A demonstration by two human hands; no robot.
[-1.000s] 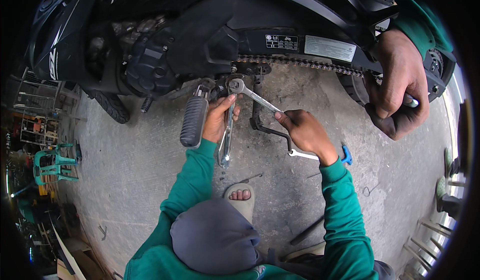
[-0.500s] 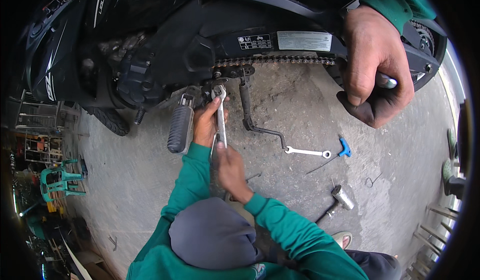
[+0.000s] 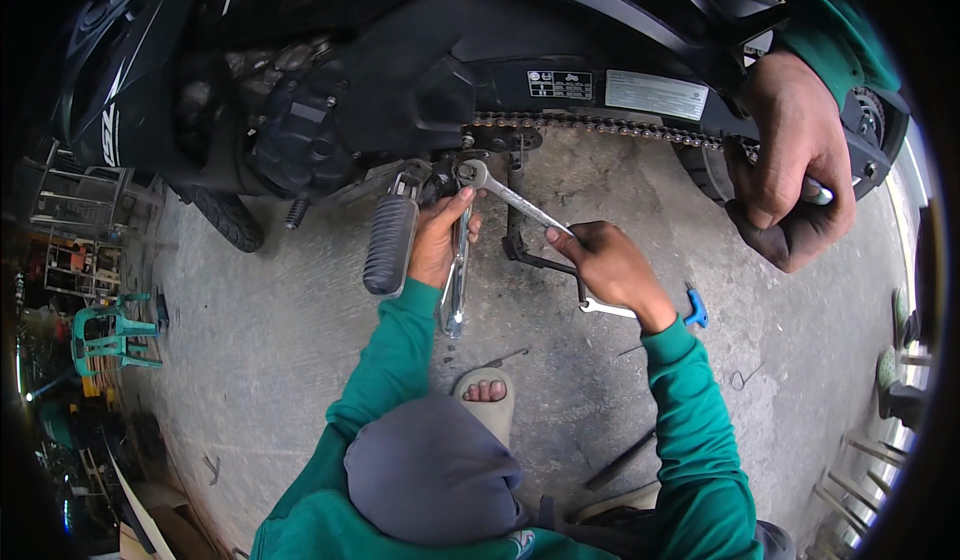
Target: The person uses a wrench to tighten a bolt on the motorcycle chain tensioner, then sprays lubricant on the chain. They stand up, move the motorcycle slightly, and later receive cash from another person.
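Wrench (image 3: pixel 513 197) just swung out rt., prob. resetting its stroke, w/ R hand (image 3: pixel 608 262) clamped on it, L hand (image 3: pixel 434 244) clasped round chrome bar (image 3: pixel 455 295).

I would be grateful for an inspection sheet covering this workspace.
Surface: grey concrete floor, marked.
Job's things: wrench, its head near the rubber footpeg of a black motorcycle.
Clutter: second wrench, partly hidden; blue-handled tool.
Hands: right hand grips the wrench; left hand is near its head, exact hold unclear.
Cables: nothing seen.
Surroundings: green chair at left; another person's hand at upper right.
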